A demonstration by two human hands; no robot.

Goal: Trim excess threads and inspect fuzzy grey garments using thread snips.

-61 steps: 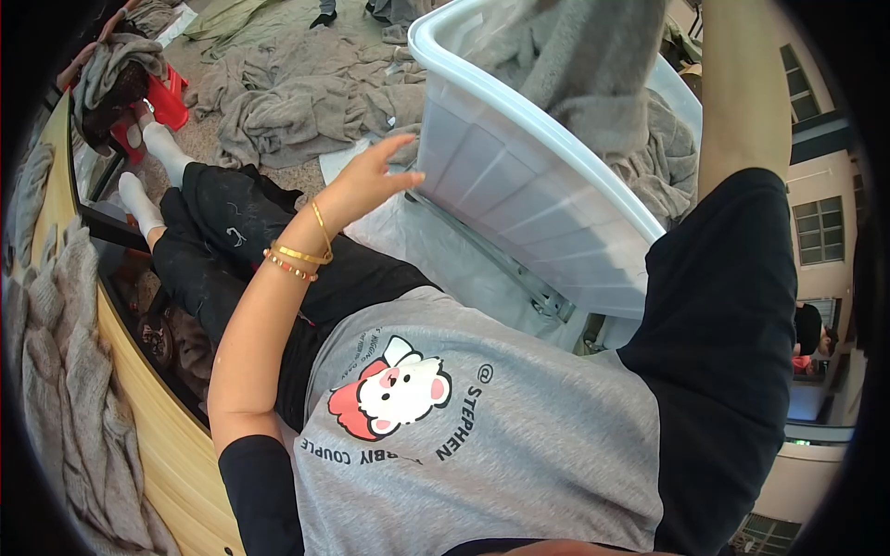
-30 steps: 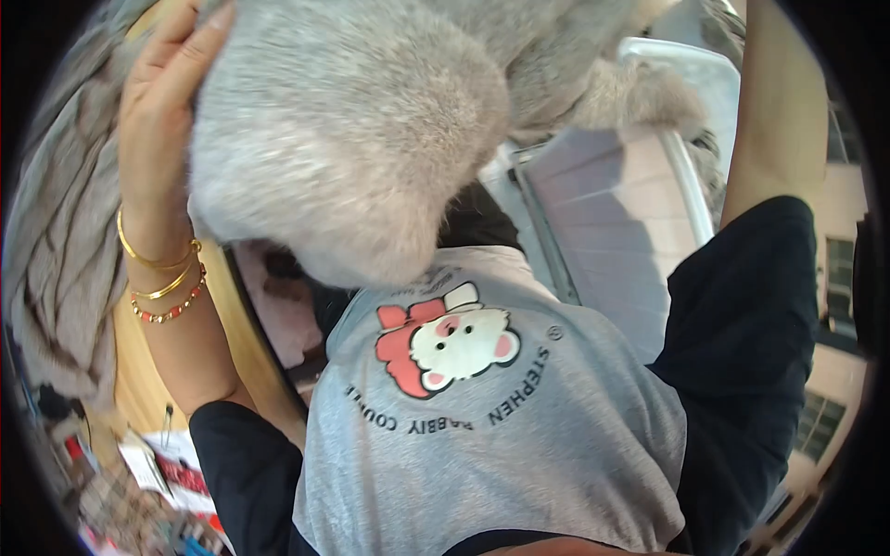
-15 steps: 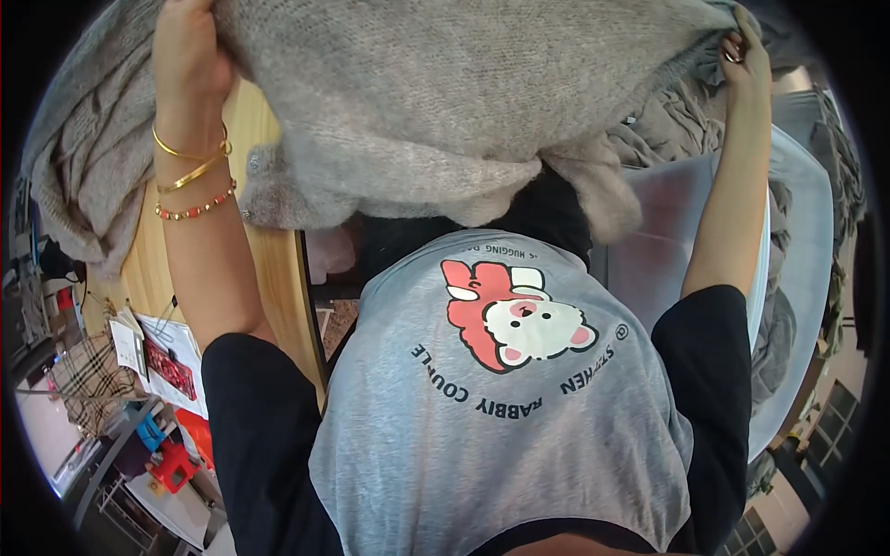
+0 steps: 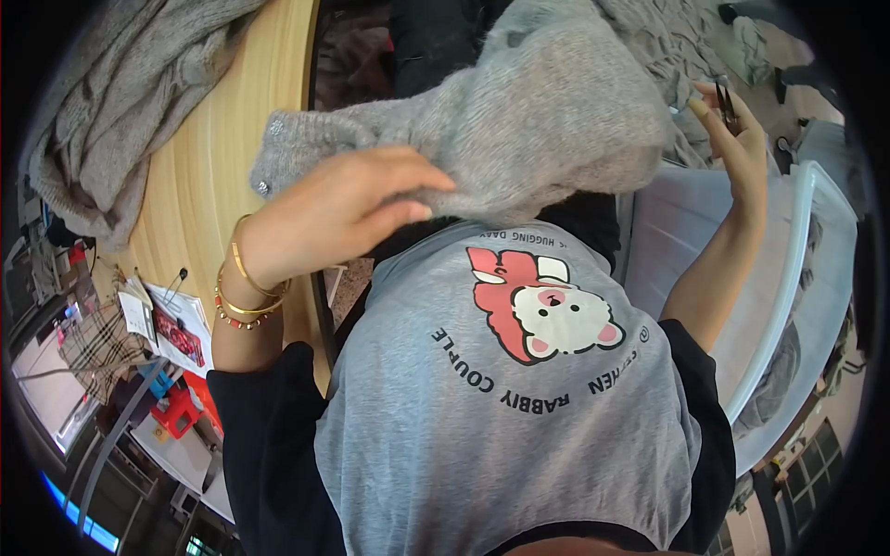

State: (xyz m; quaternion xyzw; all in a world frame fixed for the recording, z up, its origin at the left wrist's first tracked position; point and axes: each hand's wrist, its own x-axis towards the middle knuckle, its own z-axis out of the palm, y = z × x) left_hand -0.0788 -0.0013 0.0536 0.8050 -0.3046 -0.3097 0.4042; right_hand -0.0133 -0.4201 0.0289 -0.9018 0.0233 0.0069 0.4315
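Note:
A fuzzy grey knit sweater [image 4: 556,120] lies bunched across my lap, with a cuff bearing shiny buttons [image 4: 264,188] reaching over the table edge on the left. Over its near edge is my left hand [image 4: 357,199], fingers stretched to the right and thumb apart. Whether those fingertips touch the knit I cannot tell. My right hand [image 4: 742,139] is raised at the far right, beside heaped grey garments, closed around small dark thread snips [image 4: 726,107] whose points stick up.
On the left stands a wooden table [image 4: 199,185] with another grey knit piece [image 4: 120,111], papers [image 4: 176,324] and a clip. At the right, a translucent plastic bin [image 4: 788,269] and more grey garments [image 4: 672,56] sit close to my arm. A red plastic object [image 4: 176,412] is at lower left.
The sweater, stretched up between both hands before, has dropped onto my lap. My left hand has let go and come down toward me; my right hand has lowered, with the snips now plainly visible.

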